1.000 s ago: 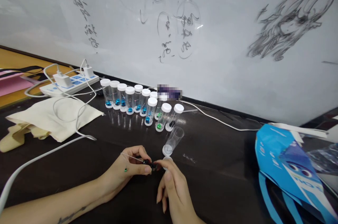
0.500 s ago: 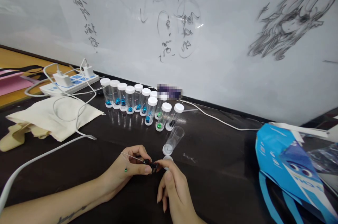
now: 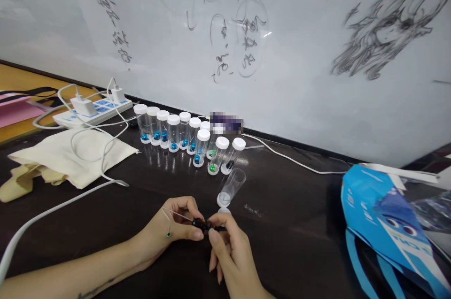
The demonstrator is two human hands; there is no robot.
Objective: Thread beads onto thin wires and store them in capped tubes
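Observation:
My left hand is closed, pinching a small black piece between thumb and fingers. From that piece a thin pale strand runs back over the hand, and a small green bead hangs at its end. My right hand grips the other end of the same black piece with thumb and forefinger. The piece's exact kind is too small to make out. Just beyond the right hand stands a clear tube without a lid; a white cap lies near it, partly behind my fingers.
Several white-capped tubes stand in a row at the back, with blue, green or black pieces inside. To the left are a cream cloth bag and a power strip with cables. A blue bag lies right; a whiteboard rises behind.
My right thumb has come up against the black piece, which now lies more level between both hands. The green bead has dropped slightly. Tubes and bags are unmoved.

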